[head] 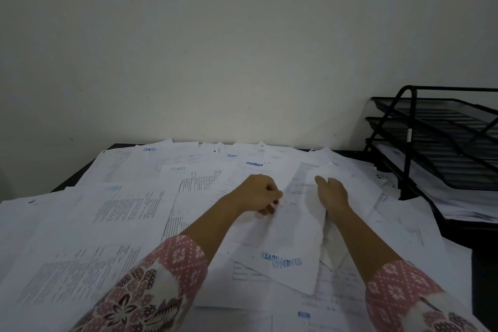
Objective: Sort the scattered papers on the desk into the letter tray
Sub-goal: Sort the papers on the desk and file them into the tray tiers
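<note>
Many white printed papers point(129, 213) lie scattered and overlapping across the dark desk. One sheet point(291, 240) with a blue APPROVED stamp lies between my hands, its right side curled upward. My left hand point(258, 193) is closed, pinching this sheet's left edge. My right hand point(332, 195) grips the curled right edge, fingers stretched along it. A black three-tier mesh letter tray point(442, 129) stands at the right of the desk; its bottom tier holds some papers, the two upper tiers look bare.
A plain pale wall point(242, 48) rises right behind the desk. The dark desk edge point(72, 180) shows at the far left and a dark strip beside the tray at the right. My patterned pink sleeves fill the near foreground.
</note>
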Demonstrator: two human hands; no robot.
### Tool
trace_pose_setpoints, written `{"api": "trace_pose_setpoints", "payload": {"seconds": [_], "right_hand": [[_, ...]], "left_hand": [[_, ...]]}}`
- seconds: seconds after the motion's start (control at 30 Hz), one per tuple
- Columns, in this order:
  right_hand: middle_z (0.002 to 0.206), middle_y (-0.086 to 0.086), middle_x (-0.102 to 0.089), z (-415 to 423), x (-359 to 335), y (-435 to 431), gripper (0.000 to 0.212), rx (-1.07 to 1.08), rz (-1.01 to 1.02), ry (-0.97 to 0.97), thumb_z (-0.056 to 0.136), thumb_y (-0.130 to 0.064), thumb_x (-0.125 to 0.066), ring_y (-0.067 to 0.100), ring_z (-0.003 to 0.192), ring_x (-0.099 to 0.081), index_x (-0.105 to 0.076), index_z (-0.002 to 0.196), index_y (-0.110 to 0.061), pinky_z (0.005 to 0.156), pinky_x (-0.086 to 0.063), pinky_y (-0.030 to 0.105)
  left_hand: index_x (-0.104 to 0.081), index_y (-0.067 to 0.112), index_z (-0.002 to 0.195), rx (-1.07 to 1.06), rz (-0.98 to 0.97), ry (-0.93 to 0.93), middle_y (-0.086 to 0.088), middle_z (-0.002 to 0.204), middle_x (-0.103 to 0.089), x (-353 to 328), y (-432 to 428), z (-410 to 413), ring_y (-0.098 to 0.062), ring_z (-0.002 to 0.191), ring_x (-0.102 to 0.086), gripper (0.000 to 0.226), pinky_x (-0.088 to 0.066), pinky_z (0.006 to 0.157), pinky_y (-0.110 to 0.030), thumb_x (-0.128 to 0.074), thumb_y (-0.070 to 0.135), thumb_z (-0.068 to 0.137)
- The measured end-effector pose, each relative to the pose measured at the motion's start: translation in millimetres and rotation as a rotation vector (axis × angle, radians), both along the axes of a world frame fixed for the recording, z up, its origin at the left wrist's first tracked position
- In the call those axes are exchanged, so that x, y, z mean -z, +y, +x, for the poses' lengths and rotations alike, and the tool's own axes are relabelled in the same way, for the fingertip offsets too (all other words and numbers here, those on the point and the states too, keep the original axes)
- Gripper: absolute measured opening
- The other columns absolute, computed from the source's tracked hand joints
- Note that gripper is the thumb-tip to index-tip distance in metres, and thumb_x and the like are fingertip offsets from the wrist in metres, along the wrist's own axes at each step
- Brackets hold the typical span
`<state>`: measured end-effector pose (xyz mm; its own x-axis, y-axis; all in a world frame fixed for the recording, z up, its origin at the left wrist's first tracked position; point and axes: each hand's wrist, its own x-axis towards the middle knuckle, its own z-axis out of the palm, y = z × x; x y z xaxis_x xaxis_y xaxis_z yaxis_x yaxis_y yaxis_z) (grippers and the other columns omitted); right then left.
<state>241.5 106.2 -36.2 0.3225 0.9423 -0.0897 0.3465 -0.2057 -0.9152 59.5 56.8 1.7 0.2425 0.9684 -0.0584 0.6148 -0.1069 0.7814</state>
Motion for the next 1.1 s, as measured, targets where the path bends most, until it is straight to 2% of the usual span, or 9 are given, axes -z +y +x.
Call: {"api": "trace_pose_setpoints", "payload": {"seconds": [0.1, 0.27, 0.37, 0.43, 0.53, 0.63, 0.77, 0.93, 1.1], "right_hand": [[0.149, 0.014, -0.031, -1, -4, -2, 0.066, -0.017, 0.009, 0.080, 0.097, -0.040, -0.044, 0.030, 0.133, -0.035, -0.023, 0.147, -0.002, 0.105, -0.033, 0.036], [0.135, 0.016, -0.044, -3, -6, -5, 0.070, -0.046, -0.021, 0.094, 0.086, -0.028, -0.066, 0.031, 0.123, -0.046, -0.032, 0.139, 0.003, 0.092, -0.041, 0.033], [0.084, 0.012, -0.058, -8, -6, -5, 0.013, -0.014, 0.035, 0.103, 0.085, -0.010, -0.063, 0.027, 0.079, -0.059, -0.061, 0.086, 0.002, 0.064, -0.043, 0.027], [0.063, 0.004, -0.042, -13, -7, -4, 0.031, 0.011, 0.070, 0.115, 0.089, -0.007, -0.051, 0.017, 0.056, -0.042, -0.043, 0.059, -0.012, 0.051, -0.030, 0.024], [0.085, 0.010, -0.049, -21, -9, -4, 0.020, -0.011, 0.050, 0.145, 0.095, -0.019, -0.045, 0.019, 0.070, -0.047, -0.052, 0.081, -0.006, 0.054, -0.033, 0.025], [0.123, 0.015, -0.049, -24, -12, -8, 0.054, -0.090, 0.000, 0.063, 0.092, -0.029, -0.057, 0.029, 0.111, -0.052, -0.037, 0.131, 0.002, 0.080, -0.044, 0.030], [0.112, 0.014, -0.048, -14, -17, -13, 0.048, -0.193, -0.064, -0.223, 0.083, -0.008, -0.067, 0.022, 0.096, -0.049, -0.039, 0.120, 0.002, 0.075, -0.041, 0.026], [0.108, 0.009, -0.049, -3, -18, -15, 0.031, -0.206, 0.023, -0.009, 0.086, 0.000, -0.061, 0.024, 0.100, -0.049, -0.046, 0.112, 0.000, 0.084, -0.042, 0.030], [0.115, 0.012, -0.055, -8, -21, -15, 0.037, -0.224, -0.013, 0.088, 0.086, 0.006, -0.055, 0.029, 0.107, -0.053, -0.049, 0.123, 0.002, 0.089, -0.043, 0.032]], "left_hand": [[-0.060, 0.013, 0.086, -0.018, -0.026, -0.094, -0.002, 0.095, -0.067, 6, 1, -1, -0.014, 0.077, -0.065, 0.017, -0.053, 0.067, -0.026, -0.054, 0.027, 0.094], [-0.048, 0.015, 0.125, -0.533, 0.275, 0.478, -0.009, 0.126, -0.048, 22, 15, -38, -0.027, 0.119, -0.045, 0.038, -0.039, 0.095, -0.039, -0.051, 0.035, 0.093], [-0.036, 0.010, 0.132, -0.616, 0.084, 0.607, -0.014, 0.133, -0.043, 29, 14, -52, -0.030, 0.123, -0.040, 0.053, -0.035, 0.100, -0.041, -0.044, 0.045, 0.094], [-0.035, 0.009, 0.133, -0.589, 0.108, 0.611, -0.014, 0.133, -0.044, 35, 14, -55, -0.030, 0.124, -0.041, 0.055, -0.036, 0.100, -0.041, -0.046, 0.045, 0.093], [-0.039, 0.009, 0.134, -0.526, 0.187, 0.432, -0.013, 0.131, -0.047, 40, 12, -54, -0.029, 0.121, -0.044, 0.054, -0.040, 0.098, -0.039, -0.054, 0.036, 0.091], [-0.042, 0.012, 0.133, -0.419, 0.191, 0.298, -0.010, 0.126, -0.053, 39, 9, -49, -0.025, 0.115, -0.051, 0.052, -0.044, 0.096, -0.036, -0.061, 0.030, 0.088], [-0.046, 0.011, 0.130, -0.423, 0.156, 0.227, -0.008, 0.124, -0.057, 35, 7, -46, -0.022, 0.110, -0.056, 0.048, -0.045, 0.090, -0.031, -0.061, 0.028, 0.088], [-0.045, 0.005, 0.132, -0.496, 0.112, 0.230, -0.011, 0.128, -0.054, 28, 5, -45, -0.025, 0.114, -0.054, 0.055, -0.042, 0.087, -0.030, -0.050, 0.044, 0.093], [-0.050, 0.015, 0.066, -0.561, 0.082, 0.046, 0.004, 0.060, -0.045, 23, 5, -53, -0.012, 0.055, -0.045, 0.036, -0.029, 0.048, -0.020, -0.055, 0.040, 0.091]]}}
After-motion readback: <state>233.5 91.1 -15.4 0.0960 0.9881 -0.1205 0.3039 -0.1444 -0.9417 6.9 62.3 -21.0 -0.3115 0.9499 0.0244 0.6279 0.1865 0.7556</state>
